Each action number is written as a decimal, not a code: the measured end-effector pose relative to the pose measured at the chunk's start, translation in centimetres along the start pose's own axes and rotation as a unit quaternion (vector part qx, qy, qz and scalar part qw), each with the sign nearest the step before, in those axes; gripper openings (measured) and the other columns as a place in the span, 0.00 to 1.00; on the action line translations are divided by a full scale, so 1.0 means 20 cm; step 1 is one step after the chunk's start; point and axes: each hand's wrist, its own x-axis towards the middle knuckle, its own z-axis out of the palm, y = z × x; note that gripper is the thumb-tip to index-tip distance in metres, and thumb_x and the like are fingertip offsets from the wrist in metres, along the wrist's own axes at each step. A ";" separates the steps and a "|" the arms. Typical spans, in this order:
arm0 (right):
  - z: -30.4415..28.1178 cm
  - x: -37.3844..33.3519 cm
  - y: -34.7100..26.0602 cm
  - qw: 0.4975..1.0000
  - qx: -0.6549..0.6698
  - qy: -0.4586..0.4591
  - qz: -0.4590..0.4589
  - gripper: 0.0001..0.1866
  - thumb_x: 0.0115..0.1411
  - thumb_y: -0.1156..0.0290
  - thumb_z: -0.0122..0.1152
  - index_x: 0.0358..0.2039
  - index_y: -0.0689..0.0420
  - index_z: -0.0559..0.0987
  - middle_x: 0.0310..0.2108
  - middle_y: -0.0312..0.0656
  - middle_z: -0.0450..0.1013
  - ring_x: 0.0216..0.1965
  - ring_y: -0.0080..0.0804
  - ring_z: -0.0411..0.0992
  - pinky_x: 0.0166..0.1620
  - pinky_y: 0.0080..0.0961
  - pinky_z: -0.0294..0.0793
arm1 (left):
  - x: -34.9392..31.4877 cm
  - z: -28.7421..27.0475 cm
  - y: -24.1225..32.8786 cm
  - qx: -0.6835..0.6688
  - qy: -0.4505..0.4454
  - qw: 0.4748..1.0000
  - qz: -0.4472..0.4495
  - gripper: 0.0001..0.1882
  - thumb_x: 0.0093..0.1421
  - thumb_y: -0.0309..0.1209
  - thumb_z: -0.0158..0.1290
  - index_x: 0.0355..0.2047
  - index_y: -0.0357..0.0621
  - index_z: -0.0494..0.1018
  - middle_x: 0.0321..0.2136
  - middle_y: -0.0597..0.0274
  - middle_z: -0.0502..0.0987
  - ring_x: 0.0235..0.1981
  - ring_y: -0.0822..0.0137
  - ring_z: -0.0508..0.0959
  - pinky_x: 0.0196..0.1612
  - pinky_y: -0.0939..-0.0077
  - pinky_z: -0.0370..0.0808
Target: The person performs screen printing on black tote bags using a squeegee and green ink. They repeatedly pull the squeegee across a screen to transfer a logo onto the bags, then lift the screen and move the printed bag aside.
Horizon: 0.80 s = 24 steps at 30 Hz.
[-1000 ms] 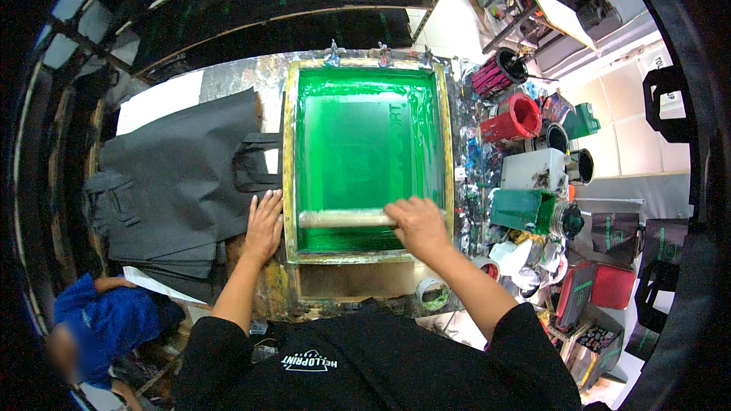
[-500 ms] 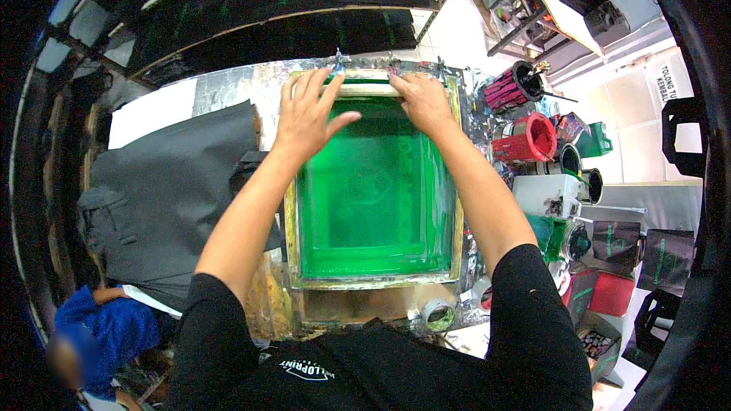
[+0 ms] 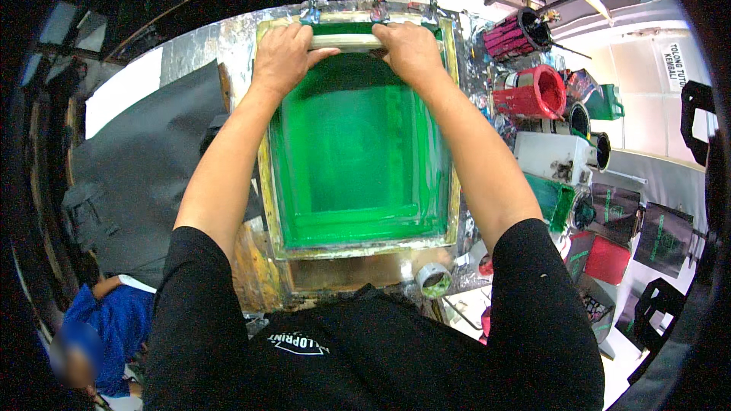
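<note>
A pale squeegee (image 3: 346,41) is held at the far end of a green-coated printing screen (image 3: 358,152), which lies flat in its pale frame (image 3: 358,247) on the paint-spattered table (image 3: 190,49). The left hand (image 3: 283,59) is closed over the left end of the squeegee's handle, and the right hand (image 3: 411,49) is closed over the right end; both grips are wrapped fully round it, with the fingers curled over the top and the bar pressed between them. The blade sits just below the metal clamps (image 3: 373,9) at the frame's far edge, so the stroke is judged to be at its starting point, with the ink gathered at the top of the mesh. The next move appears to call for an even pull toward the body, with steady downward pressure from both hands and the blade kept square to the frame, so that the green layer is drawn uniformly across the mesh. Dark fabric (image 3: 145,160) lies to the left of the frame, and a red ink tub (image 3: 537,93) stands to the right, well apart from the hands.
</note>
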 end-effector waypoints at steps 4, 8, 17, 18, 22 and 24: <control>-0.07 -0.19 -0.13 1.000 -0.004 -0.013 -0.009 0.12 0.55 0.69 0.67 0.41 0.47 0.82 0.35 0.40 0.81 0.39 0.44 0.82 0.40 0.43 0.82 | -0.19 -0.14 0.13 -0.003 -0.027 0.999 -0.019 0.30 0.56 0.60 0.63 0.27 0.44 0.73 0.27 0.57 0.76 0.31 0.53 0.79 0.36 0.60 0.76; -0.09 -0.44 -0.26 0.999 0.019 -0.041 -0.001 0.12 0.57 0.68 0.66 0.42 0.45 0.82 0.34 0.40 0.80 0.40 0.43 0.80 0.39 0.44 0.80 | -0.40 -0.28 0.27 -0.014 -0.031 0.999 -0.011 0.29 0.55 0.60 0.65 0.25 0.45 0.71 0.25 0.58 0.73 0.29 0.54 0.77 0.34 0.60 0.73; -0.25 -1.07 -0.64 0.996 0.043 -0.072 0.014 0.10 0.61 0.69 0.59 0.43 0.44 0.81 0.35 0.38 0.79 0.41 0.40 0.79 0.40 0.41 0.76 | -0.93 -0.65 0.66 -0.044 -0.059 0.997 -0.022 0.29 0.51 0.58 0.69 0.25 0.47 0.70 0.25 0.59 0.70 0.29 0.55 0.73 0.34 0.60 0.71; -0.27 -1.14 -0.68 0.996 0.046 -0.081 0.016 0.11 0.61 0.69 0.59 0.44 0.44 0.82 0.35 0.38 0.79 0.42 0.40 0.79 0.40 0.41 0.76 | -0.98 -0.69 0.70 -0.044 -0.062 0.997 -0.022 0.29 0.51 0.58 0.69 0.25 0.46 0.70 0.25 0.59 0.70 0.29 0.55 0.73 0.34 0.60 0.71; -0.31 -1.41 -0.82 0.996 0.045 -0.075 0.019 0.11 0.60 0.69 0.60 0.44 0.44 0.82 0.35 0.37 0.78 0.42 0.39 0.78 0.41 0.40 0.75 | -1.19 -0.82 0.83 -0.072 -0.077 0.994 -0.022 0.30 0.50 0.58 0.69 0.25 0.45 0.70 0.26 0.57 0.69 0.30 0.54 0.72 0.36 0.59 0.71; -0.33 -1.49 -0.87 0.996 0.037 -0.075 0.017 0.11 0.60 0.69 0.60 0.43 0.44 0.82 0.35 0.37 0.77 0.42 0.39 0.77 0.41 0.40 0.75 | -1.26 -0.87 0.89 -0.078 -0.080 0.993 -0.023 0.29 0.50 0.58 0.69 0.25 0.45 0.70 0.26 0.57 0.69 0.30 0.53 0.73 0.36 0.59 0.71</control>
